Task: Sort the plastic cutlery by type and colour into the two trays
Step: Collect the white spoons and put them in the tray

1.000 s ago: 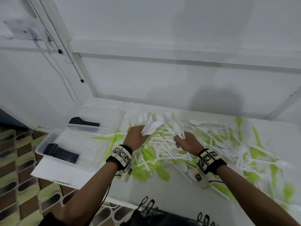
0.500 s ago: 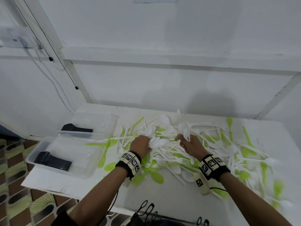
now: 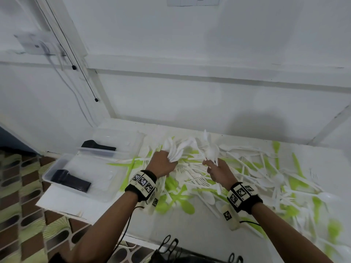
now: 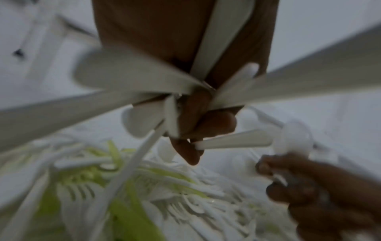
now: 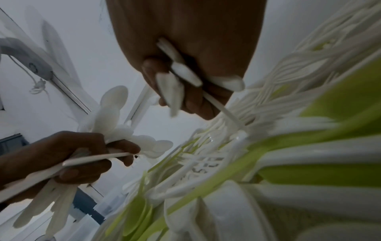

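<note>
A big heap of white and lime-green plastic cutlery (image 3: 237, 179) covers the white table. My left hand (image 3: 161, 164) grips a fanned bunch of white spoons (image 3: 176, 150) by their handles, bowls pointing away from me; the same bunch (image 4: 142, 91) fills the left wrist view. My right hand (image 3: 218, 170) grips a few white spoons (image 3: 209, 149) upright above the heap, their handles (image 5: 175, 84) showing past the curled fingers. Two clear plastic trays, near tray (image 3: 57, 166) and far tray (image 3: 136, 137), stand at the table's left end.
Each tray holds a black block: one in the near tray (image 3: 70, 180), one in the far tray (image 3: 98, 147). The white wall runs close behind the table. A patterned floor (image 3: 19, 205) lies beyond the left edge. Black wire loops (image 3: 171, 245) sit at the front edge.
Both hands have lifted a little off the heap, each still holding its white spoons. The right hand's spoons now stand more upright, and the hands are slightly further apart.
</note>
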